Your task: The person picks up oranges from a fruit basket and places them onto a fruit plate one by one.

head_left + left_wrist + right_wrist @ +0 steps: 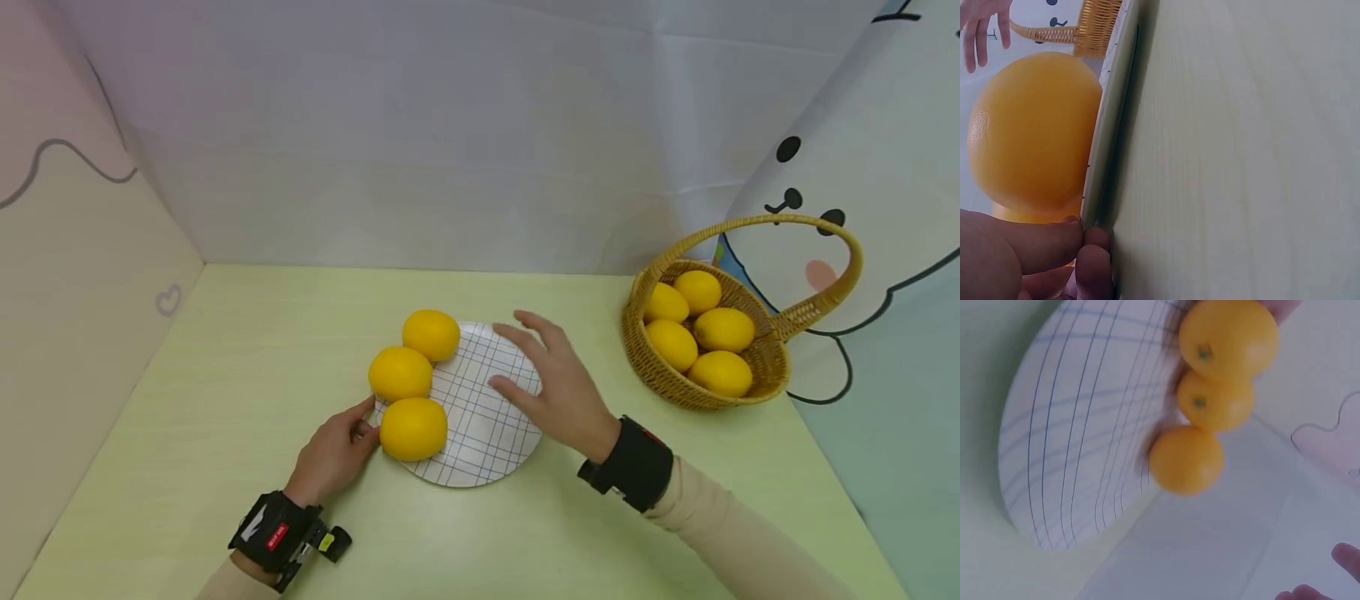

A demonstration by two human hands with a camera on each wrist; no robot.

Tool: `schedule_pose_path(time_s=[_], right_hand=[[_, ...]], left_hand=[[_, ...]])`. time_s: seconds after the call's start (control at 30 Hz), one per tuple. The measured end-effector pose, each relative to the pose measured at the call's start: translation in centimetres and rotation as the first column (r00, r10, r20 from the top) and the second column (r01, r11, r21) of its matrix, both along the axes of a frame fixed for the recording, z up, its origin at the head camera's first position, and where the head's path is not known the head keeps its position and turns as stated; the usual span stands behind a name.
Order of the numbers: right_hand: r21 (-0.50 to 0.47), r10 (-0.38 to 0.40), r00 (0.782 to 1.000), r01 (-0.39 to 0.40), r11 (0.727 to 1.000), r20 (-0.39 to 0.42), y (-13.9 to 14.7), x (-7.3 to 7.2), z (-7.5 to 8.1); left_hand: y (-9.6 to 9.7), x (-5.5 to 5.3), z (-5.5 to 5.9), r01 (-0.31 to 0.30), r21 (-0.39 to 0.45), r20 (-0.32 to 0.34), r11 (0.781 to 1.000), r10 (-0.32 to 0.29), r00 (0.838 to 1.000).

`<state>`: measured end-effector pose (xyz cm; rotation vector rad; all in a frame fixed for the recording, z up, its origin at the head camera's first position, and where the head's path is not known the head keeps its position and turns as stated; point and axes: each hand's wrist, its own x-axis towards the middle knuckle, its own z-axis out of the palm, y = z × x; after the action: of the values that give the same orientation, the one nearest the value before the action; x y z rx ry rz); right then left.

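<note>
The left hand (333, 454) pinches the rim of a round plate (487, 425) between thumb and fingers; its wrist view shows the thumb and some fingertips at the edge, the rest folded out of sight. A dark strip of shadow runs below the rim there, and whether the plate is raised is hard to tell. The right hand (562, 392) is empty, its fingers spread apart above the plate's right side, covering part of the rim; in its own wrist view only fingertips show, cut off at the corner.

Three yellow fruits (400, 373) stand in a row along the plate's left side, hiding much of the edge beneath them. The plate rests on a pale bench (285, 350) whose near edge is out of frame.

Well to the right stands a wicker basket (667, 387); five yellow fruits can be counted inside, partly overlapping, with anything under them hidden. The left sleeve (236, 583) is mostly cropped by the bottom edge.
</note>
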<state>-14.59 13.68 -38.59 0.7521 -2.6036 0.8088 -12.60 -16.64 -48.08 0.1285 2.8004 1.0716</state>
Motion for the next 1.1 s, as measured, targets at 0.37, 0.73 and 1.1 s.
schedule_pose_path(time_s=[0.37, 0.73, 1.1], right_hand=[[-0.129, -0.18, 0.979, 0.167, 0.977, -0.093, 8.7, -2.8, 4.7], [-0.068, -0.351, 0.912, 0.372, 0.926, 0.212, 15.4, -4.7, 6.8], [0.191, -0.4, 0.789, 0.352, 0.917, 0.466, 20.5, -7.9, 4.1]], left_hand=[[0.2, 0.1, 0.5, -0.002, 0.002, 0.014, 1.0, 0.002, 1.0], [-0.1, 0.4, 0.5, -0.016, -0.005, 0.033, 1.0, 0.016, 0.999], [-0.3, 0.3, 0.2, -0.023, -0.006, 0.014, 1.0, 0.023, 1.0]])
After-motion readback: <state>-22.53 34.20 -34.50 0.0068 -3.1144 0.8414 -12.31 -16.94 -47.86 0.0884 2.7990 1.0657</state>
